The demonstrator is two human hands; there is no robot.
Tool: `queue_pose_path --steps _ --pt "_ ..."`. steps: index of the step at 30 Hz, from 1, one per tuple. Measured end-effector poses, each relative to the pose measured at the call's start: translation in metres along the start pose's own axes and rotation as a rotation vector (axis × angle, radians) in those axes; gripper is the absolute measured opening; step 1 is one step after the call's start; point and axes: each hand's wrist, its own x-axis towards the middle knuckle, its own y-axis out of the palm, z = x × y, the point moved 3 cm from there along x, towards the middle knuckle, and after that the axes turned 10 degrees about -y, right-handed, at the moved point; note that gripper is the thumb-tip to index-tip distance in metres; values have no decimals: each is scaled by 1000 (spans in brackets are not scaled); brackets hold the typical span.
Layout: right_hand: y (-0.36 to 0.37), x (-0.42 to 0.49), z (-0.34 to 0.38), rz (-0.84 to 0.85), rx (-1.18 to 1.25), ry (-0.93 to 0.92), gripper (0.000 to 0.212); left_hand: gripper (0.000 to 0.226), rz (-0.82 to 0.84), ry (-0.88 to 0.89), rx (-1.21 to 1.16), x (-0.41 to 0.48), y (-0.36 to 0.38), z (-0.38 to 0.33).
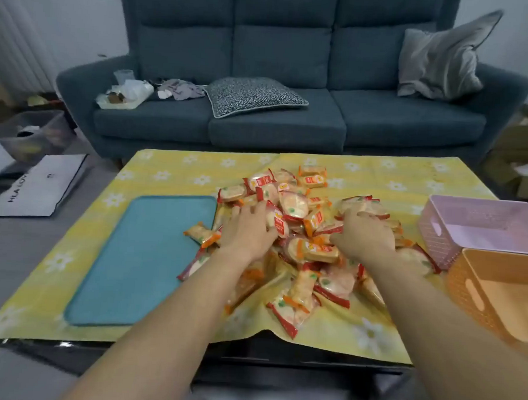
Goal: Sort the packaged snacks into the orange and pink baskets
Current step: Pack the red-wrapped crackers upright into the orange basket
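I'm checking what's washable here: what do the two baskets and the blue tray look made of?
Pink basket and orange basket: likely moulded plastic, matte, perforated lattice walls and cut-out handles. Blue tray: probably plastic, smooth matte, rounded raised rim.

Snack packets (293, 206): one heap on the desk (309, 359), too overlapped for an exact count; more than twenty can be told apart

Baskets: two, one pink basket (435, 239) and one orange basket (457, 278)

Blue tray (137, 254): one

Yellow flowered cloth (178, 171): one

Grips: two, the left grip (249, 229) and the right grip (366, 235)

Sofa (283, 48): one, with three seat cushions and two loose pillows, a patterned pillow (253, 93) and a grey pillow (441, 59)

On the floor at the left: one clear bin (37, 133) and one white bag (40, 185)
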Motion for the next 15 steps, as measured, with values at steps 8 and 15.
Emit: queue_pose_path --steps 8,15 --pt "48 17 -34 109 -46 74 48 62 -38 -222 -40 39 58 -3" --pt "48 32 -48 235 -59 24 34 85 -39 -304 -376 59 56 -2"
